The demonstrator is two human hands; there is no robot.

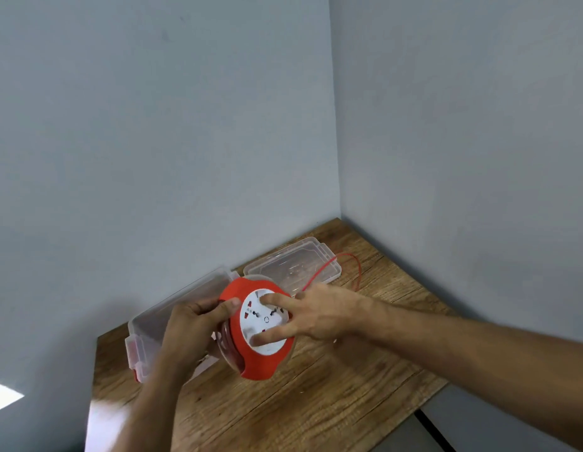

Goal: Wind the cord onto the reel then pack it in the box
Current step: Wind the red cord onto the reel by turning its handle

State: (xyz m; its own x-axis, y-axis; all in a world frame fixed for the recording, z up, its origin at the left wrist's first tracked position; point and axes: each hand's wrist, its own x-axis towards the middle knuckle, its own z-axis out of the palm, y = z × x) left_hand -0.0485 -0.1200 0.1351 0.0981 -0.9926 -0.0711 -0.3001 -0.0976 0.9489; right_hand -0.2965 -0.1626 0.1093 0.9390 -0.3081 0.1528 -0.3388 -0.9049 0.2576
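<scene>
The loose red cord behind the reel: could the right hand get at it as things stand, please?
Probably yes. The cord loops over the clear lid just beyond the right hand, with nothing between; but its fingers now press the reel.

Both hands (pixel 198 324) are bare, without rings or gloves. The forearms behind them are bare too. No sleeve shows.

The left hand (pixel 192 324) comes up from the lower left, fingers curled round the rim of the reel (pixel 251 340), thumb on its front face. The right hand (pixel 313 316) reaches in from the right on an outstretched forearm, 2 spread fingertips pressing the reel's white centre.
</scene>
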